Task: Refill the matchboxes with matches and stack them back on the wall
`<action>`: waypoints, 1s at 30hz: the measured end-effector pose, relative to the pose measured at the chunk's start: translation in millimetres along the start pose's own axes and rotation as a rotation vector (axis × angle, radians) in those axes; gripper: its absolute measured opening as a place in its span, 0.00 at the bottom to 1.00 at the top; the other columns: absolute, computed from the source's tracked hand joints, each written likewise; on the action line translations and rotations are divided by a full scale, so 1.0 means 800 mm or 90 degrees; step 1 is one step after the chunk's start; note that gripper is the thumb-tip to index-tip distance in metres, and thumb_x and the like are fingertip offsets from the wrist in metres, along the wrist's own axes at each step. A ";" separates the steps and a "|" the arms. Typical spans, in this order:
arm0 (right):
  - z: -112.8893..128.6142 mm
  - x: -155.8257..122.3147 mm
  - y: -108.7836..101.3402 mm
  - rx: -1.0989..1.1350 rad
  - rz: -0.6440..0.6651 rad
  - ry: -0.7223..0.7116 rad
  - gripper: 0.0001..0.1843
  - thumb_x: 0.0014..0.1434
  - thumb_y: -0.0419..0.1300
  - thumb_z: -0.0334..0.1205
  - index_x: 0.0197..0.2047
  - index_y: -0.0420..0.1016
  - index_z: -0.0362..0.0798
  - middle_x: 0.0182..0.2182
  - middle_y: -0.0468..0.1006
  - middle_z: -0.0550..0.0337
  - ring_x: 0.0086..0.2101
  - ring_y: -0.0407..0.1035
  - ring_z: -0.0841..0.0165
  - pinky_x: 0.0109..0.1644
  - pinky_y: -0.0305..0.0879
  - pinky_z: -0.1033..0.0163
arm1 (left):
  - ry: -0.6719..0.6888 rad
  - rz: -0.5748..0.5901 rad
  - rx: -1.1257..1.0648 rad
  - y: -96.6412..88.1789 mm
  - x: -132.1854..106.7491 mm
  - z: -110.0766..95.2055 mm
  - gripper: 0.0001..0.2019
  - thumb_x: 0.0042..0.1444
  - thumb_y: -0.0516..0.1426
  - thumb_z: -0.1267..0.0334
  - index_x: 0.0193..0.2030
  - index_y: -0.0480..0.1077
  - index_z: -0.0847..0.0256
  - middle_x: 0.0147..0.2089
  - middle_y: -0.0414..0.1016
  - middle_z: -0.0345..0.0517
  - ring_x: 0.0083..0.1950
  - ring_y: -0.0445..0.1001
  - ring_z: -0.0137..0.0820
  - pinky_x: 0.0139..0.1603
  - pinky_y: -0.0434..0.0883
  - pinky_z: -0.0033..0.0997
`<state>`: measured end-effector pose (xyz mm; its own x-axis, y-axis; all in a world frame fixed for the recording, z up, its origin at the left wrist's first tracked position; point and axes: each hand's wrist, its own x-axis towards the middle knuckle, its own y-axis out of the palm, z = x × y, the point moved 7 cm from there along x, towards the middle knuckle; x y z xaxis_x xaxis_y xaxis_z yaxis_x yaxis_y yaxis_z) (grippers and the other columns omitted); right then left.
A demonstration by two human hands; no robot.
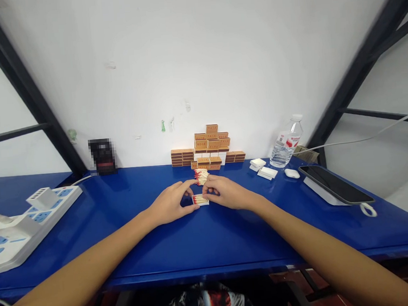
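Note:
A small white matchbox tray (203,203) with red-tipped matches (199,198) lies in front of me on the blue table. My left hand (174,202) is closed about its left end, thumb at the near edge and fingers at the far side. At the right end, my right hand (224,191) has its thumb and fingertips bent together on the matches; its grip is partly hidden. Just beyond the tray is a loose pile of matches (202,176), heads mostly to the left, its right side partly covered by my right hand.
Brown matchboxes (212,144) are stacked against the wall. To the right are white trays (267,172), a water bottle (287,141), a white earphone case (292,173) and a phone (335,183). A power strip (58,209) and a dark pixelated object (103,157) stand left.

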<state>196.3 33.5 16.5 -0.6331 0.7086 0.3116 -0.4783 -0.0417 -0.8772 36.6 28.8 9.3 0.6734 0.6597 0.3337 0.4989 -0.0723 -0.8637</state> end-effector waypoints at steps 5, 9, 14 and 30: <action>0.005 0.002 0.001 -0.007 -0.023 -0.009 0.05 0.63 0.62 0.28 0.38 0.77 0.47 0.34 0.72 0.60 0.34 0.66 0.69 0.38 0.58 0.65 | 0.006 -0.004 -0.011 -0.001 0.001 -0.001 0.33 0.61 0.65 0.54 0.70 0.59 0.51 0.47 0.78 0.43 0.50 0.76 0.38 0.53 0.73 0.40; 0.010 0.001 0.004 -0.017 -0.031 -0.015 0.05 0.64 0.61 0.29 0.40 0.77 0.47 0.34 0.73 0.60 0.35 0.66 0.69 0.38 0.59 0.65 | 0.007 0.003 -0.019 -0.002 0.002 -0.005 0.33 0.61 0.64 0.54 0.70 0.59 0.52 0.47 0.78 0.44 0.49 0.76 0.38 0.52 0.73 0.41; 0.011 0.001 0.008 -0.021 -0.015 -0.020 0.06 0.68 0.59 0.33 0.40 0.77 0.47 0.35 0.74 0.57 0.35 0.67 0.68 0.39 0.60 0.63 | 0.012 0.002 -0.019 -0.002 0.001 -0.007 0.33 0.62 0.64 0.54 0.71 0.59 0.51 0.47 0.78 0.44 0.49 0.76 0.39 0.52 0.73 0.41; 0.005 -0.001 0.008 -0.040 0.014 0.013 0.03 0.67 0.61 0.33 0.39 0.76 0.46 0.36 0.74 0.57 0.36 0.66 0.68 0.39 0.58 0.64 | 0.003 0.002 -0.014 -0.003 0.002 -0.005 0.33 0.62 0.64 0.54 0.71 0.59 0.51 0.47 0.78 0.43 0.49 0.76 0.38 0.53 0.73 0.40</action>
<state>191.2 30.2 12.5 -0.6302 0.7224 0.2847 -0.4246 -0.0136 -0.9053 38.7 26.6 13.4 0.6770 0.6561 0.3334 0.5089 -0.0900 -0.8561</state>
